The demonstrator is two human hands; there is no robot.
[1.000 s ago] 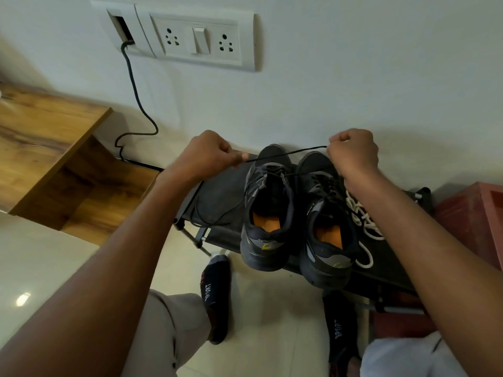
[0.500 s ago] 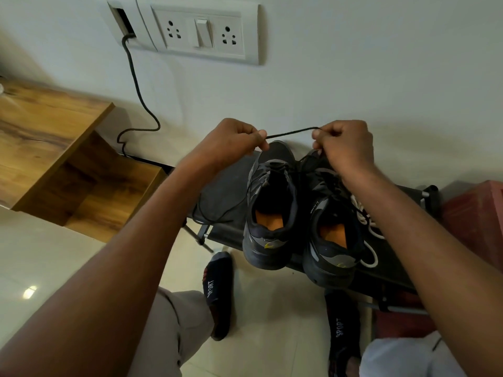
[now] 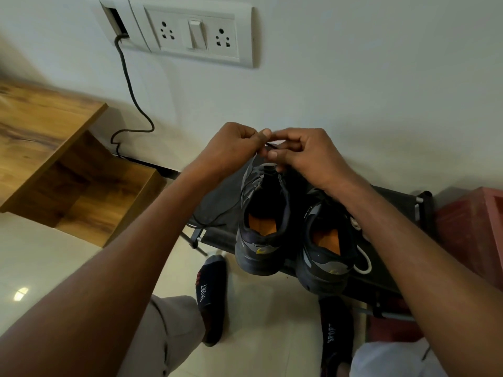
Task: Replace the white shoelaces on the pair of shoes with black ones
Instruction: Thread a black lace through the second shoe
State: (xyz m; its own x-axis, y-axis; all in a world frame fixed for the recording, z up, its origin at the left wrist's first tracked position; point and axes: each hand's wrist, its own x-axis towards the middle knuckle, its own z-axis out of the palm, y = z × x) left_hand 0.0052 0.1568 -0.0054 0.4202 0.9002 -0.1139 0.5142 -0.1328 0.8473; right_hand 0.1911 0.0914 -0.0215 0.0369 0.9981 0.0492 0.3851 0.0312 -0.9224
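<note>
Black lace (image 3: 217, 217) pinched between both hands (fingertips touching)

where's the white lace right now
The white lace lies on the black rack, right of the right-hand shoe, partly hidden under the right forearm.

Two dark grey shoes sit side by side on a black rack (image 3: 402, 202), heels toward the camera, orange insoles showing; the left shoe (image 3: 262, 224) trails a thin black lace (image 3: 217, 217) looping onto the rack's left end; the right shoe (image 3: 325, 251) has a white lace (image 3: 363, 263) heaped just beside it on the rack.
</note>
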